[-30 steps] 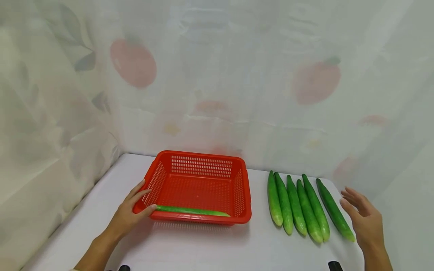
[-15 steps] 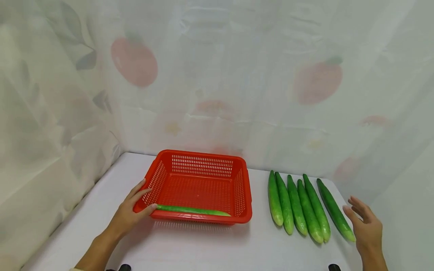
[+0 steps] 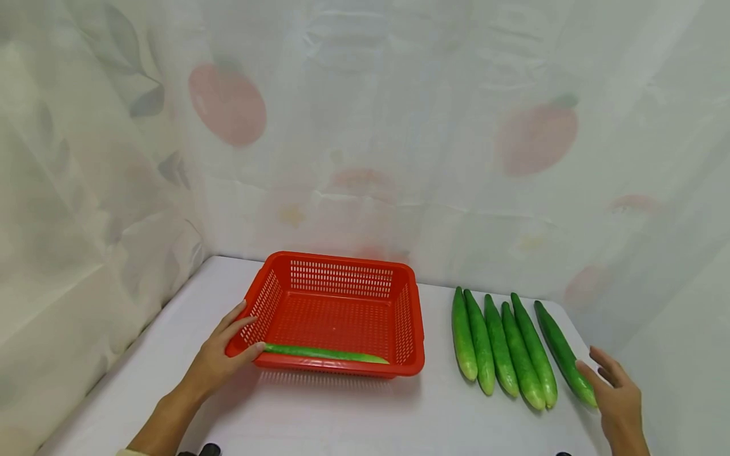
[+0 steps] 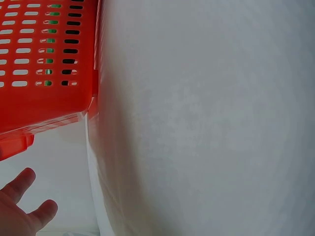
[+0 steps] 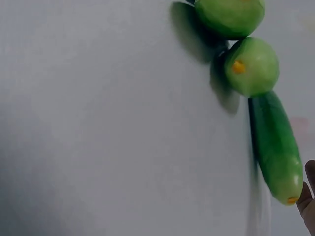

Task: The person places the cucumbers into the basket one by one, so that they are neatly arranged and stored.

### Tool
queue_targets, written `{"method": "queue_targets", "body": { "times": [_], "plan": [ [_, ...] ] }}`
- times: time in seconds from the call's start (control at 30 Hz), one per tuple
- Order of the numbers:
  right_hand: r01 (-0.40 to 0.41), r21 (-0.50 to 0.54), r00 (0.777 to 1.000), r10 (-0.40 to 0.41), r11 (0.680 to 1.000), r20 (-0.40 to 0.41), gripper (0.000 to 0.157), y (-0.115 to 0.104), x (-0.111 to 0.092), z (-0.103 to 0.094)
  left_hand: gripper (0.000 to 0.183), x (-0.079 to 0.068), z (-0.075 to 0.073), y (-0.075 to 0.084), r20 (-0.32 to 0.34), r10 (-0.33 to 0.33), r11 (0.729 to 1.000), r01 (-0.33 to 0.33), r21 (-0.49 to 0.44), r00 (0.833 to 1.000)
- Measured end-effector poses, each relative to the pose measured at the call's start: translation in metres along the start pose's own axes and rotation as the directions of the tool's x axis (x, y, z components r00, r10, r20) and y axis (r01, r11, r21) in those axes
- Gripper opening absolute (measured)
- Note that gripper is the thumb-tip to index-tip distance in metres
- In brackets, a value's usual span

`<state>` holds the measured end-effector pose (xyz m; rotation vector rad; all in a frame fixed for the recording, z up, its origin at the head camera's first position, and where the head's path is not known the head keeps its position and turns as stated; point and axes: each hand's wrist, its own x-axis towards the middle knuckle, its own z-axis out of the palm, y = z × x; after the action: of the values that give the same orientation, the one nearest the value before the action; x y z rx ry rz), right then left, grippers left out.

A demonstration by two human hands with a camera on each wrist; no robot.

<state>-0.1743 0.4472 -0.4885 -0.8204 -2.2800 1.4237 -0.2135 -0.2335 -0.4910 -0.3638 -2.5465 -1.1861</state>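
Note:
A red plastic basket (image 3: 333,316) stands left of centre in the head view, with one long cucumber (image 3: 325,353) lying along its near side. My left hand (image 3: 219,358) rests at the basket's near left corner, thumb at the near rim and fingers spread; part of it (image 4: 19,209) shows below the basket in the left wrist view. On the right lie several cucumbers side by side. Beside the rightmost cucumber (image 3: 561,345) is my right hand (image 3: 616,392), fingers relaxed and holding nothing. Its thumb overlaps that cucumber's pale end, while fingertips (image 5: 305,196) appear near this end in the right wrist view.
A white-covered table (image 3: 342,418) bears everything. Behind it hangs a pale curtain (image 3: 365,126) with fruit prints, and another printed curtain (image 3: 85,221) closes in the left side. A small dark object (image 3: 210,449) pokes in at the bottom edge, near my left forearm.
My right hand has come down and slightly right, lower beside the pale end of the rightmost cucumber. The left hand, basket and cucumbers have stayed put.

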Motion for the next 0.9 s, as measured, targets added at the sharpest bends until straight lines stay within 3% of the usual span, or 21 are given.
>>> {"method": "queue_targets", "body": {
  "times": [0.23, 0.47, 0.7, 0.9],
  "plan": [
    [-0.019, 0.022, 1.000, 0.020, 1.000, -0.011, 0.071, 0.014, 0.001, 0.002, 0.057, -0.001, 0.001, 0.001, 0.005, -0.007, 1.000, 0.007, 0.000, 1.000],
    [-0.045, -0.052, 0.998, 0.046, 0.998, 0.032, 0.077, 0.026, 0.007, 0.004, 0.057, -0.001, 0.001, 0.001, 0.004, -0.016, 1.000, 0.016, 0.002, 1.000],
    [-0.005, -0.117, 0.997, 0.014, 0.993, 0.080, 0.083, 0.032, 0.012, 0.008, 0.056, -0.002, 0.000, 0.002, -0.002, -0.019, 1.000, 0.019, 0.001, 1.000],
    [0.032, -0.138, 0.997, -0.022, 0.990, 0.076, 0.073, 0.035, 0.011, 0.009, 0.056, -0.001, 0.000, 0.003, -0.002, -0.017, 1.000, 0.017, -0.003, 1.000]
  ]
}}
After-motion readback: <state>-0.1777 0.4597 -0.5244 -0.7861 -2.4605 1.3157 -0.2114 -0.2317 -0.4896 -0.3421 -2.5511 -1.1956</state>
